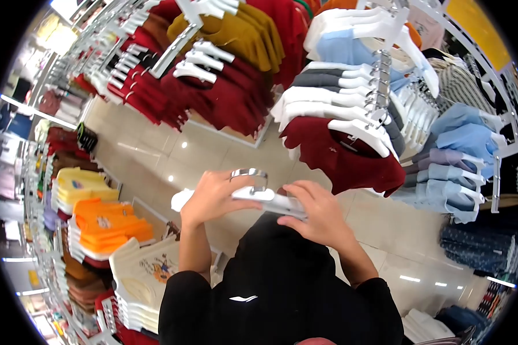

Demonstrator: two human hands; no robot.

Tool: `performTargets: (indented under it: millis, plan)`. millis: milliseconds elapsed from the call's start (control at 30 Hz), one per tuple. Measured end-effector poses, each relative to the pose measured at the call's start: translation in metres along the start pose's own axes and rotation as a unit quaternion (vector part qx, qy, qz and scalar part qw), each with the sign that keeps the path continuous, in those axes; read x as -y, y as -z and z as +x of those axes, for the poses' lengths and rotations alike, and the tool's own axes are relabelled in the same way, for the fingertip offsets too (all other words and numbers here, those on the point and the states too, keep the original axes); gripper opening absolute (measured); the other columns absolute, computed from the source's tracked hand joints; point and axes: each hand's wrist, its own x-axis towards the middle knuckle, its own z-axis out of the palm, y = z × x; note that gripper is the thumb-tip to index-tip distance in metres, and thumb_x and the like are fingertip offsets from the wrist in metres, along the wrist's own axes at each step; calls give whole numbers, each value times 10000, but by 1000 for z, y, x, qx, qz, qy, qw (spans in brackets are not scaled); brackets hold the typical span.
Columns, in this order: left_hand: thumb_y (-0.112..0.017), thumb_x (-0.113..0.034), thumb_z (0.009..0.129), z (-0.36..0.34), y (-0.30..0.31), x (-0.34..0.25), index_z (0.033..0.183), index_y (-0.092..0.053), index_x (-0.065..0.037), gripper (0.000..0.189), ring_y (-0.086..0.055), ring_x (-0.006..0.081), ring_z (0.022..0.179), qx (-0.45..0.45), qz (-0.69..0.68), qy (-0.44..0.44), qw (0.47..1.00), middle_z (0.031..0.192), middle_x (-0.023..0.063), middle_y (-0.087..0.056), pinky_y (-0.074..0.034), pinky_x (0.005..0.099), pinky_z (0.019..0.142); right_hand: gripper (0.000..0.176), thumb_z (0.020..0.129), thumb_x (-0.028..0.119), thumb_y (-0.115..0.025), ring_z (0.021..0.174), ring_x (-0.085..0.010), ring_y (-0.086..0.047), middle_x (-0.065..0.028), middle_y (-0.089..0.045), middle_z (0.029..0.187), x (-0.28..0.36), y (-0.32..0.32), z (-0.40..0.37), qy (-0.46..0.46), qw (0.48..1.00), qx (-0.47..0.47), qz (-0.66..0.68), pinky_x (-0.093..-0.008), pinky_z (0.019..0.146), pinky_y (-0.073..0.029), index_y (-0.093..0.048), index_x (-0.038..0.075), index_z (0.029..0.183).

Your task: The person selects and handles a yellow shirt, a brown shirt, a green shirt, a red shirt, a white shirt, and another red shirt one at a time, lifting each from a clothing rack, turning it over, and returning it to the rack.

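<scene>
In front of my black shirt point(276, 276), both hands are at a white clothes hanger point(253, 194) with a silver metal hook. My left hand point(213, 198) is closed around it just beside the hook. A white end sticks out past that hand on the left. My right hand point(316, 213) grips the hanger's other arm, thumb below and fingers over the top. Ahead to the right, a dark red top point(342, 155) hangs on a white hanger at the front of a rail of white and grey tops.
Dark red tops point(224, 103) and mustard tops point(236, 37) hang ahead on the left. To the left are orange tops point(106, 221), yellow tops point(83, 187) and cream printed tops point(149, 270). Light blue garments point(443, 192) hang on the right. Tiled floor point(149, 152) runs between the racks.
</scene>
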Motion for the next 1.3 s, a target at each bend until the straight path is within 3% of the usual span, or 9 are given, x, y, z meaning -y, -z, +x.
performTargets:
  millis: [200,300,433,533,633,767,1000,1067,1300]
  plan:
    - [-919,-300,719,-26,-16,-27,971,-726,-91,381,-630,262,671,-20,-17,42,999,892,62,-679,-487,336,597,210,779,61,-738,720,-327,-680,-98,-696,814,-20,-34,-25,2,999,17,-29,-414,603,-510,-694,98,981]
    - [-859,-310,783,-47,-25,-30,1052,-706,-113,368,-654,303,824,1,-58,154,986,1015,88,-675,-516,402,700,188,776,69,-748,709,-323,-675,-92,-691,815,-21,-26,-22,17,999,28,-40,-406,595,-505,-696,106,952]
    - [-852,-179,779,-90,-41,-17,1085,-641,-78,385,-640,345,910,-103,73,211,969,1014,101,-685,-528,412,776,169,777,97,-781,701,-299,-679,-74,-706,823,-22,-10,-17,27,998,35,-54,-377,592,-508,-707,106,929]
    - [-856,-107,782,-124,-54,-1,1137,-616,-60,431,-673,282,948,-159,103,264,946,1004,90,-695,-542,408,818,147,779,114,-798,702,-277,-684,-57,-714,832,-20,3,-17,35,996,32,-71,-354,595,-511,-717,104,900]
    - [-855,-62,785,-153,-77,23,1247,-580,-47,539,-667,207,1032,-252,-174,341,889,1048,65,-709,-547,384,878,162,764,97,-806,705,-276,-685,-54,-717,841,-9,18,-15,36,994,41,-90,-345,601,-515,-718,100,900]
    - [-887,-46,748,-167,-95,45,1422,-518,-48,768,-645,169,1062,-211,-449,271,825,1201,64,-681,-553,336,895,215,742,81,-829,715,-308,-680,-88,-707,836,9,33,-1,47,997,35,-53,-354,623,-524,-718,80,925]
    - [-916,-118,746,-171,-117,58,1398,-561,-12,750,-653,199,1057,-193,-545,161,799,1217,73,-681,-554,346,892,286,844,228,-804,794,-417,-635,-180,-684,864,34,15,65,5,996,94,6,-411,691,-526,-686,49,1034]
    - [-909,-117,716,-184,-108,58,1451,-506,14,849,-598,284,1221,-184,-597,264,735,1337,122,-637,-475,405,1059,331,879,273,-783,823,-433,-642,-210,-692,899,36,-1,89,-26,991,124,35,-417,733,-530,-685,30,1081]
    - [-763,-157,853,-209,-74,56,1470,-463,70,723,-597,332,1268,-253,-712,285,590,1394,205,-606,-480,431,1076,468,932,308,-743,953,-244,-698,-179,-741,1053,27,-74,151,-70,956,228,174,-365,898,-521,-648,-41,1230]
